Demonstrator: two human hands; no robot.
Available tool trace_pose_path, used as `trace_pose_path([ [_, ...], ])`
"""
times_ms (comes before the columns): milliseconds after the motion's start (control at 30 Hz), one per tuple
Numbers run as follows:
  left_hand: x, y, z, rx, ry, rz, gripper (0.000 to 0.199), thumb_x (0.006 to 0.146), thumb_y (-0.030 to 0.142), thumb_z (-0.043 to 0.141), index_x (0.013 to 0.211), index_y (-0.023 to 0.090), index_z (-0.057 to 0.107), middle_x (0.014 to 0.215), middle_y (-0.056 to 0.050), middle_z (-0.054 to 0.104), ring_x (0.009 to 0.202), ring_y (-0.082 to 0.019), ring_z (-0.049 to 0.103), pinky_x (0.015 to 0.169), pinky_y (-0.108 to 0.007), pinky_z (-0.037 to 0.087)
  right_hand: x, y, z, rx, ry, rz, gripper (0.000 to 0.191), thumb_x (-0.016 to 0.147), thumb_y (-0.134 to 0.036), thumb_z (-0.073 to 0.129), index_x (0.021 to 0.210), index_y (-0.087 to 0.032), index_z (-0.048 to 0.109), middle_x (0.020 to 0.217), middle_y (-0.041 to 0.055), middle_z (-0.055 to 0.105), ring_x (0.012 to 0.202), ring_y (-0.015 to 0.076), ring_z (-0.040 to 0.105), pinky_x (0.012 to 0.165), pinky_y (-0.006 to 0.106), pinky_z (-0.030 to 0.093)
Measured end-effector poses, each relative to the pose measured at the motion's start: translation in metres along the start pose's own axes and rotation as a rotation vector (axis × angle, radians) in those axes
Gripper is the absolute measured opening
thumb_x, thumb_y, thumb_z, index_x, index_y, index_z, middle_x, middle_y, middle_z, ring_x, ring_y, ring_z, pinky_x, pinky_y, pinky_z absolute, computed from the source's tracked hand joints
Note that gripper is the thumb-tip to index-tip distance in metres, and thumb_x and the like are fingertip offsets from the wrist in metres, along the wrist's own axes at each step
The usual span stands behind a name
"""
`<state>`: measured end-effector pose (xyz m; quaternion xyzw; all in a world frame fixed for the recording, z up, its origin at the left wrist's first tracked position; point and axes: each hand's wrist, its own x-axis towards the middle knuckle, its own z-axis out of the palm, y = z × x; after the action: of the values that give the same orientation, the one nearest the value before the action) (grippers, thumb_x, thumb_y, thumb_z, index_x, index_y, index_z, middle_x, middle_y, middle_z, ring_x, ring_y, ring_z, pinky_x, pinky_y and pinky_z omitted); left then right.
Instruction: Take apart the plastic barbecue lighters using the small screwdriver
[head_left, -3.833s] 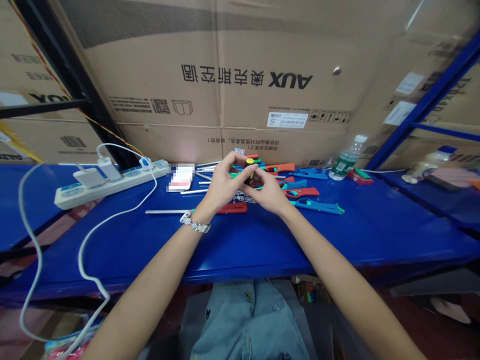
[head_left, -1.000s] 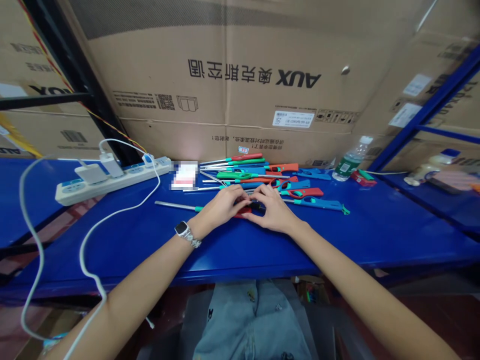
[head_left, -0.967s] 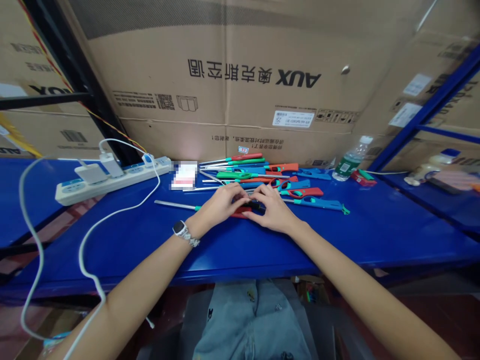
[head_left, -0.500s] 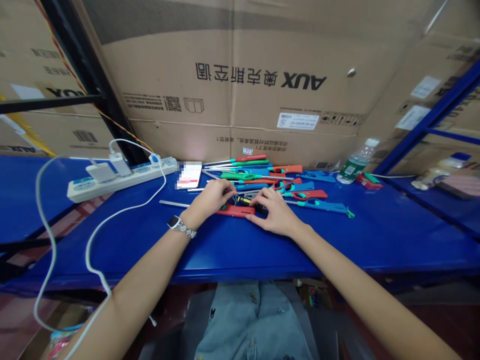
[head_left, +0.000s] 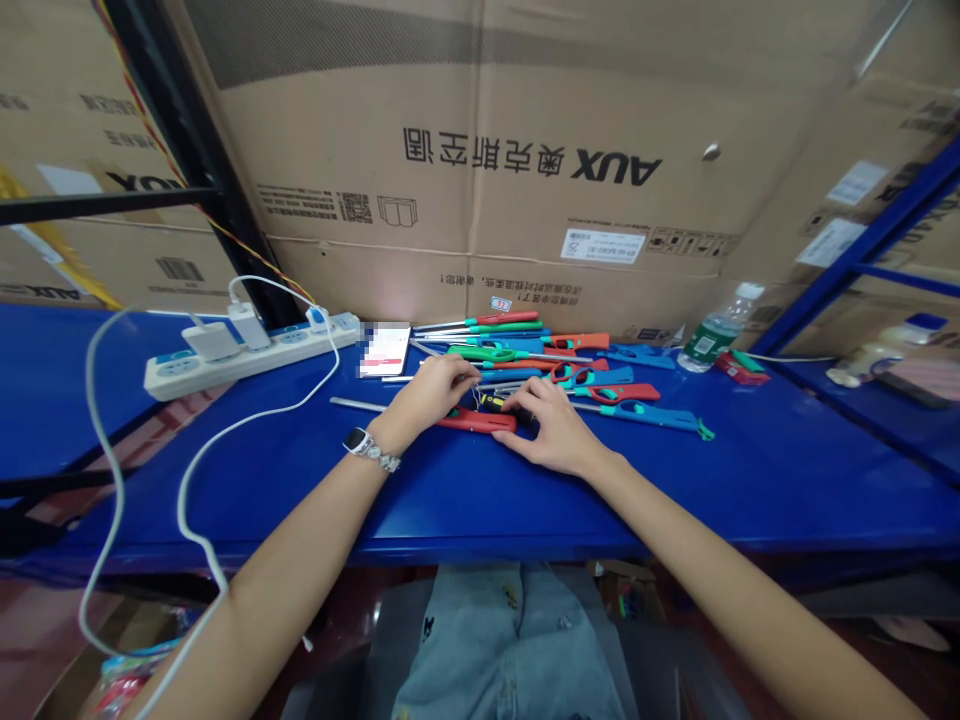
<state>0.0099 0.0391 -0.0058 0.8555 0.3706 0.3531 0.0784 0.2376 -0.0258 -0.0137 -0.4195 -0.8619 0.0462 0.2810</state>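
My left hand (head_left: pixel 433 393) is closed in a pinch over the red lighter (head_left: pixel 480 420), which lies on the blue table. Something thin and too small to name shows by its fingertips. My right hand (head_left: pixel 553 425) is wrapped round a black and yellow tool (head_left: pixel 495 402), its thumb touching the end of the red lighter. The long metal tube of that lighter points left beneath my left wrist. Just behind both hands lie several long lighters, among them a green one (head_left: pixel 480 353) and a blue one (head_left: pixel 652 413).
A white power strip (head_left: pixel 277 348) with plugs and cables lies at the left. Behind the left hand is a phone (head_left: pixel 386 350). A water bottle (head_left: pixel 712 335) and a small red box (head_left: pixel 742 368) are at the right. Large cardboard (head_left: pixel 480 220) stands behind the table (head_left: pixel 480 500).
The whole view has shifted slightly, so things appear a little further right. Both hands stay at the red lighter and the black and yellow tool with nearly the same grip.
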Motion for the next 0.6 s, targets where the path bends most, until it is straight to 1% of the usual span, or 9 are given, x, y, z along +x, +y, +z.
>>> trace_pose_path([
  [67, -0.001, 0.003, -0.003, -0.018, 0.022, -0.016, 0.019, 0.095, 0.027, 0.06, 0.087, 0.019, 0.075, 0.083, -0.007, 0.073, 0.075, -0.02, 0.066, 0.074, -0.034, 0.052, 0.008, -0.004, 0.001, -0.055, -0.032, -0.034, 0.032, 0.086, -0.044, 0.073, 0.108, -0.021, 0.068, 0.109, 0.0094, 0.059, 0.104, 0.0276, 0.054, 0.093, 0.045, 0.043],
  [100, -0.001, 0.005, -0.004, -0.026, 0.034, -0.024, 0.019, 0.095, 0.027, 0.06, 0.087, 0.018, 0.075, 0.084, -0.007, 0.073, 0.076, -0.02, 0.066, 0.075, -0.034, 0.052, 0.013, -0.006, 0.002, -0.085, -0.066, -0.053, 0.033, 0.086, -0.046, 0.073, 0.107, -0.021, 0.069, 0.109, 0.0099, 0.059, 0.104, 0.028, 0.053, 0.093, 0.045, 0.042],
  [200, -0.002, 0.007, -0.006, -0.029, 0.069, -0.041, 0.017, 0.095, 0.026, 0.06, 0.087, 0.017, 0.072, 0.086, -0.006, 0.073, 0.077, -0.019, 0.065, 0.074, -0.032, 0.05, 0.035, -0.014, 0.006, -0.154, -0.215, -0.085, 0.029, 0.084, -0.046, 0.074, 0.094, -0.019, 0.072, 0.103, 0.0095, 0.059, 0.101, 0.0285, 0.051, 0.091, 0.044, 0.039],
  [300, -0.002, 0.007, -0.007, -0.024, 0.163, -0.041, 0.017, 0.095, 0.026, 0.059, 0.085, 0.017, 0.069, 0.082, -0.004, 0.07, 0.075, -0.019, 0.062, 0.072, -0.032, 0.049, 0.053, -0.021, 0.007, -0.2, -0.311, -0.08, 0.028, 0.076, -0.044, 0.078, 0.079, -0.018, 0.068, 0.094, 0.0086, 0.06, 0.098, 0.0283, 0.051, 0.09, 0.043, 0.037],
  [367, -0.002, 0.009, -0.01, -0.019, 0.276, -0.043, 0.018, 0.096, 0.026, 0.058, 0.083, 0.018, 0.066, 0.08, -0.003, 0.067, 0.076, -0.018, 0.061, 0.073, -0.032, 0.048, 0.058, -0.024, 0.007, -0.215, -0.315, -0.08, 0.028, 0.075, -0.042, 0.077, 0.074, -0.018, 0.063, 0.089, 0.0082, 0.061, 0.092, 0.0266, 0.052, 0.09, 0.042, 0.036],
  [433, -0.002, 0.014, -0.014, 0.006, 0.407, -0.04, 0.018, 0.097, 0.025, 0.056, 0.082, 0.019, 0.063, 0.081, -0.003, 0.066, 0.08, -0.019, 0.06, 0.076, -0.033, 0.048, 0.059, -0.025, 0.003, -0.214, -0.305, -0.076, 0.027, 0.079, -0.039, 0.071, 0.069, -0.019, 0.057, 0.081, 0.0067, 0.061, 0.085, 0.0242, 0.052, 0.09, 0.042, 0.035],
  [467, -0.002, 0.017, -0.016, 0.032, 0.49, -0.041, 0.016, 0.097, 0.026, 0.055, 0.084, 0.019, 0.062, 0.083, -0.004, 0.065, 0.083, -0.02, 0.06, 0.079, -0.035, 0.048, 0.058, -0.025, 0.001, -0.209, -0.299, -0.064, 0.027, 0.082, -0.037, 0.066, 0.066, -0.019, 0.053, 0.075, 0.0056, 0.06, 0.082, 0.0234, 0.051, 0.089, 0.042, 0.034],
  [533, -0.003, 0.023, -0.021, 0.091, 0.711, -0.057, 0.012, 0.097, 0.027, 0.056, 0.088, 0.02, 0.06, 0.091, -0.005, 0.064, 0.092, -0.022, 0.059, 0.087, -0.039, 0.047, 0.056, -0.022, -0.005, -0.183, -0.284, -0.015, 0.03, 0.087, -0.032, 0.058, 0.062, -0.021, 0.047, 0.066, 0.0032, 0.055, 0.077, 0.0224, 0.05, 0.086, 0.041, 0.033],
  [600, -0.003, 0.026, -0.023, 0.1, 0.922, -0.1, 0.011, 0.095, 0.031, 0.058, 0.093, 0.02, 0.059, 0.097, -0.007, 0.062, 0.098, -0.023, 0.058, 0.092, -0.042, 0.046, 0.054, -0.018, -0.01, -0.115, -0.25, 0.056, 0.031, 0.09, -0.028, 0.052, 0.061, -0.021, 0.041, 0.06, 0.0006, 0.05, 0.07, 0.02, 0.047, 0.082, 0.038, 0.032],
])
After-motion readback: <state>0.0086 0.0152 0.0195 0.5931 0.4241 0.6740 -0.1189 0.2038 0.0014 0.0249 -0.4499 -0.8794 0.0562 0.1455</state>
